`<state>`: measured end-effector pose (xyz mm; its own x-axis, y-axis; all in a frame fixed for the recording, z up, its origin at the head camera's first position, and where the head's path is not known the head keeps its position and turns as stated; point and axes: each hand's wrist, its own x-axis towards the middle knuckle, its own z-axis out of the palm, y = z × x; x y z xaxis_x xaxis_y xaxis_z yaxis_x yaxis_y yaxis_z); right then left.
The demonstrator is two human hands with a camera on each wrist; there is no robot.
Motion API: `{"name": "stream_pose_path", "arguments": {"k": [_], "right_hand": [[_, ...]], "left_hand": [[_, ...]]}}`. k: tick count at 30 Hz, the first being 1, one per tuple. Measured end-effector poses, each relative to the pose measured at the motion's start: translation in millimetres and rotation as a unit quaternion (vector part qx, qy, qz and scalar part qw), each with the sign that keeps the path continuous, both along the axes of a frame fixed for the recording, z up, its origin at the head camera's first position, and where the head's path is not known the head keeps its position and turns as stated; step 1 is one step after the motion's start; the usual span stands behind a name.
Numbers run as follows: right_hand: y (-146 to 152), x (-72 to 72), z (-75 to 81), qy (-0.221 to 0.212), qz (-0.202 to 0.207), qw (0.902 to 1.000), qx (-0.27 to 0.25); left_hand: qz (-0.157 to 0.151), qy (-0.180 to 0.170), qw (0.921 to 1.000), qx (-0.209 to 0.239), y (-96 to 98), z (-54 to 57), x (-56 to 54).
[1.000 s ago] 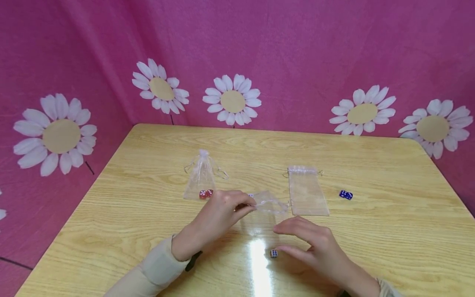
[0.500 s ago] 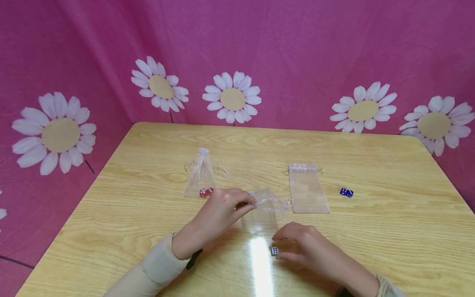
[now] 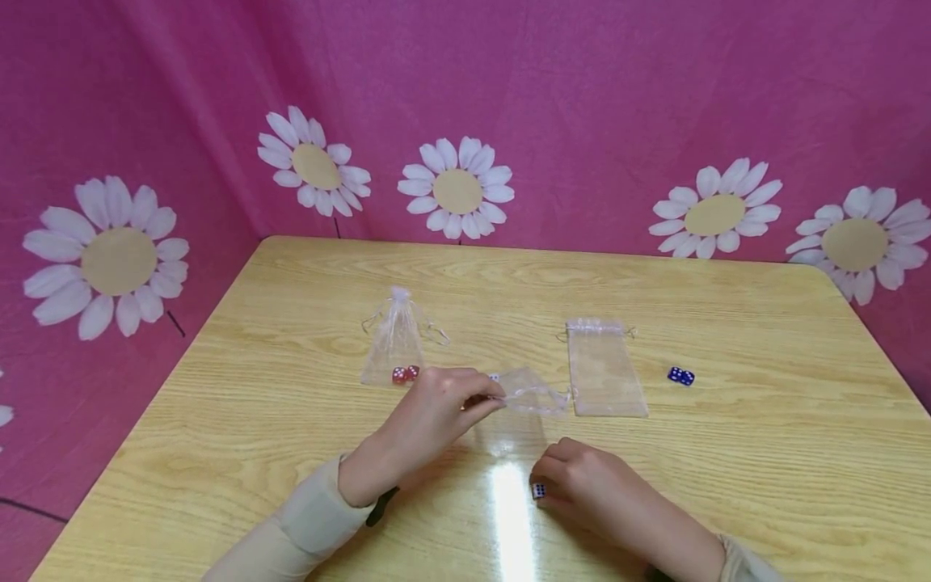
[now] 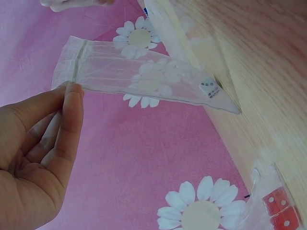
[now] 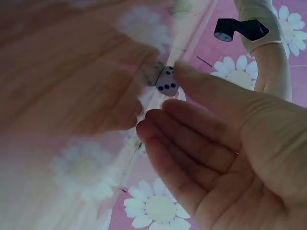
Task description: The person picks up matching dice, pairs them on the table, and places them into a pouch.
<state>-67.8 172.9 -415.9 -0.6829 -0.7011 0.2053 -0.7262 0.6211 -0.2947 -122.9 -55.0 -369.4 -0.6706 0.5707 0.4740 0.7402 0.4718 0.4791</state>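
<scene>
My left hand [image 3: 429, 412] pinches the rim of a sheer drawstring bag [image 4: 129, 67] between thumb and fingertips and holds that end up off the table. A white die [image 4: 209, 88] shows in the bag's lower corner in the left wrist view. Nearer the front, my right hand [image 3: 600, 489] has its thumb and bent fingers at opposite sides of another white die [image 5: 168, 82] with blue pips, which sits on the table. The thumb tip overlaps the die's edge in the right wrist view.
At left stands a gathered sheer bag [image 3: 396, 339] with two red dice [image 3: 405, 374] inside. A flat sheer bag [image 3: 607, 372] lies right of centre, and two blue dice [image 3: 680, 376] lie farther right. Pink daisy-print cloth [image 3: 567, 105] borders the wooden table [image 3: 291, 283].
The right hand's fingers have drawn in around the white die on the table, which stays in place. My left hand keeps its pinch on the bag's rim.
</scene>
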Motion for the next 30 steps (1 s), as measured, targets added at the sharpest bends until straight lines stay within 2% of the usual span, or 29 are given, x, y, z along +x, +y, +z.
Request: {"name": "stream_pose_path", "arguments": {"k": [6,10,13,17,20,23,28,30], "right_hand": [[-2.0,-0.6,-2.6,0.071,0.013,0.9974,0.013],[-3.3,-0.2,-2.8,0.086,0.015,0.9960,0.021],[-3.6,0.0,-2.8,0.071,0.015,0.9973,0.011],[-3.7,-0.4,-2.3,0.024,0.030,0.9982,-0.045],[-3.9,-1.6,-1.5,0.010,0.058,0.9932,-0.100],[-4.6,-3.3,-0.7,0.022,0.081,0.9847,-0.153],[-6.7,-4.6,2.7,0.037,0.088,0.9664,-0.239],[-7.5,-5.2,4.7,0.055,0.091,0.9572,-0.269]], "left_hand": [[0.003,-0.001,0.9999,-0.011,0.7,1.0,-0.4],[0.002,0.001,0.9999,-0.011,0.4,1.6,-0.6],[0.002,0.000,1.0000,-0.007,0.0,1.0,-0.5],[0.001,-0.001,1.0000,0.002,-0.7,0.5,-0.2],[0.001,-0.001,1.0000,0.004,-1.1,0.3,-0.1],[0.001,-0.003,1.0000,0.002,-1.5,0.4,0.1],[-0.001,-0.006,1.0000,0.002,-2.1,1.2,0.6],[-0.003,-0.006,1.0000,0.004,-2.3,1.5,0.5]]}}
